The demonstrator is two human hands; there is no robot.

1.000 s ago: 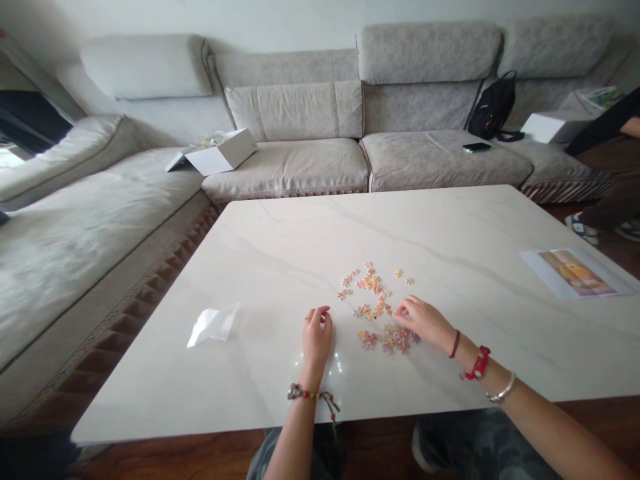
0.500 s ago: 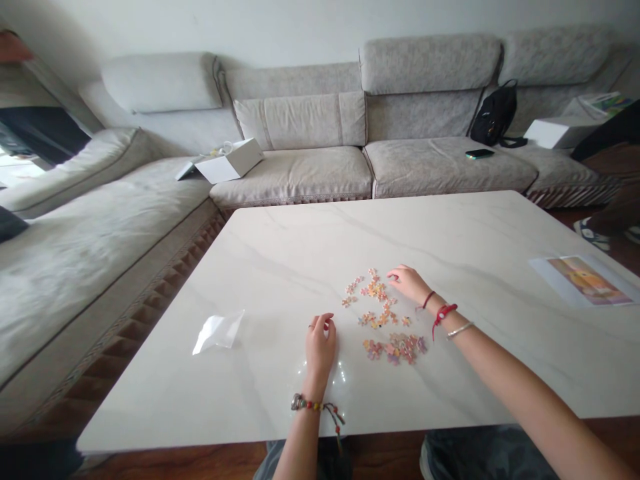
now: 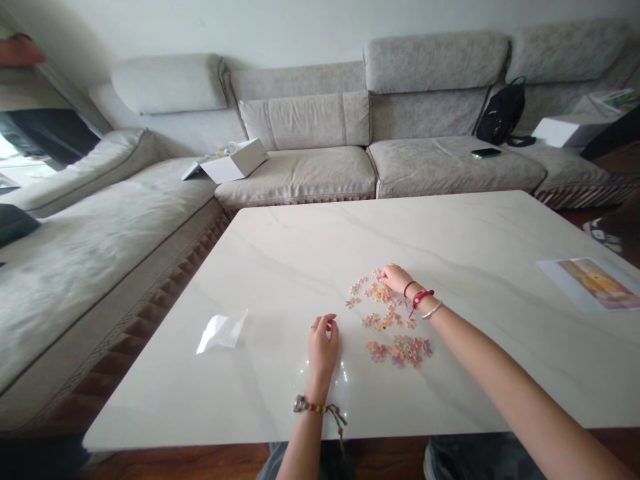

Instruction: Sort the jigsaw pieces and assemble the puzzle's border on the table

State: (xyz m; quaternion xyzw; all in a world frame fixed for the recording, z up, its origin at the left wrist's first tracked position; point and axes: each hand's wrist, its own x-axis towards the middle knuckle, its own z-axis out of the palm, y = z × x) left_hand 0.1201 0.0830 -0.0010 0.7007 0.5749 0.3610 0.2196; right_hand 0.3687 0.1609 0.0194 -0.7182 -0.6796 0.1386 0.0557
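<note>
Many puzzle pieces (image 3: 413,349), marbled table (image 3: 290,260), sofa (image 3: 295,170) beyond

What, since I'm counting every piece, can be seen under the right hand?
Puzzle pieces show around the fingertip side of the right hand, on the white table. Anything directly beneath the hand is covered, so I can't tell.

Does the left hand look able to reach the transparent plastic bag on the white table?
Probably yes: nothing visible stands between the left hand and the transparent plastic bag to its left.
</note>
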